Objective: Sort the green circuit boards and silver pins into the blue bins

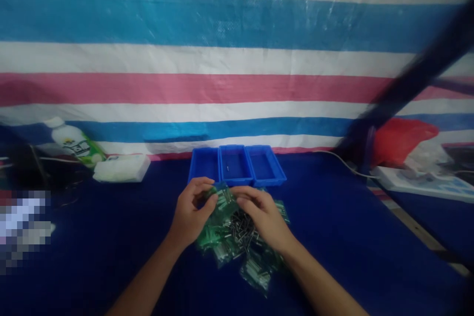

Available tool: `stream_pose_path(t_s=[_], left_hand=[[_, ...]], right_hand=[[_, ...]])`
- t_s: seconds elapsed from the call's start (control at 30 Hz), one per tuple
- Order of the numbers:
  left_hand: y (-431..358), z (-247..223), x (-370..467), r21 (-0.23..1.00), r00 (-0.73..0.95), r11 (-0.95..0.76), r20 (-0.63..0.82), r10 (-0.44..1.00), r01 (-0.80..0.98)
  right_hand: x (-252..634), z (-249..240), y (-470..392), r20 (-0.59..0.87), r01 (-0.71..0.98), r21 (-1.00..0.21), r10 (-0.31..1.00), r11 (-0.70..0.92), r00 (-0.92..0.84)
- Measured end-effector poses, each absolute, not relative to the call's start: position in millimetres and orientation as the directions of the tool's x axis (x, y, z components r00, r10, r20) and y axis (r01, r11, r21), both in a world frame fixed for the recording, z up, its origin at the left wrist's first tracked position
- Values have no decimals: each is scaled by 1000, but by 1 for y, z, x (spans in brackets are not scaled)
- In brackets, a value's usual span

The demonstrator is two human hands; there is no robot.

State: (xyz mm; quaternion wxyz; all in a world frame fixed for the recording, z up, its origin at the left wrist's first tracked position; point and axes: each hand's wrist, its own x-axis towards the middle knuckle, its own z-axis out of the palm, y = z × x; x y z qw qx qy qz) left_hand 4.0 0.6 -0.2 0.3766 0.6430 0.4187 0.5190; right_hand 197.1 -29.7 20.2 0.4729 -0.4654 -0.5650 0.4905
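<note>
Nearest, a filled bag lies on the near side of the pin pile. Over the pile's far side, the held bag spans between left hand and right hand, equally near, fingers pinching opposite edges; blue trays stand beyond the pile.

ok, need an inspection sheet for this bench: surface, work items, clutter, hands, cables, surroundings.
Surface: dark blue tabletop; damage: nothing seen.
Work items: pile of small metal pieces, green-tinted bags around it; three blue trays side by side behind, one small piece in the middle tray.
Clutter: tilted bottle and white packet back left; red bag right; far-left patch pixelated, unreadable.
Hands: left hand and right hand hold one small bag between them.
Cables: white cable back right.
Surroundings: striped sheet behind; dark slanted post right.
</note>
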Motion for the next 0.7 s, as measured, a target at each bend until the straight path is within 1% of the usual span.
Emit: stream_pose_path(t_s=[0.13, 0.23, 0.4, 0.57, 0.7], left_hand=[[0, 5, 3, 902, 119, -385, 368, 922, 196], [-2, 7, 3, 900, 134, -388, 367, 920, 197], [-4, 7, 5, 926, 139, -342, 322, 937, 159], [-5, 9, 6, 949, 131, -292, 277, 952, 115], [-7, 10, 6, 933, 147, -332, 312, 939, 139]], right_hand=[[195, 24, -31, 99, 257, -959, 990, 122, -99], [193, 23, -31, 93, 311, -943, 992, 117, -90], [194, 20, -29, 94, 313, -943, 992, 117, -88], [194, 19, -29, 112, 310, -938, 982, 154, -149], [193, 20, -31, 144, 268, -944, 972, 191, -186]])
